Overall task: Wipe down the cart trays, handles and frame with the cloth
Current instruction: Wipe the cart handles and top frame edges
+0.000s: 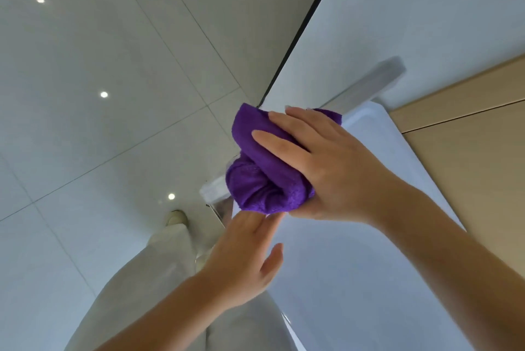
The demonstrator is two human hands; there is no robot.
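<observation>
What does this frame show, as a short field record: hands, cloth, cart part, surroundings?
right hand: right hand grips the bunched purple microfibre cloth, wrapped over the silver metal cart handle bar
left hand: left hand open, fingertips near the cloth's underside; contact unclear
tray: white plastic cart tray under both arms
surroundings: glossy pale floor tiles, light wooden panel

**A clean, shiny indoor room**

I think I am looking at a neat indoor place, maybe an office or a shop, but I cannot tell which. Left of my hands is a floor [119,72] of big pale shiny tiles, with little ceiling lights shining back off it. Above my hands stands a smooth white wall [426,15] with a dark edge. To the right are light wooden panels [477,157].
</observation>
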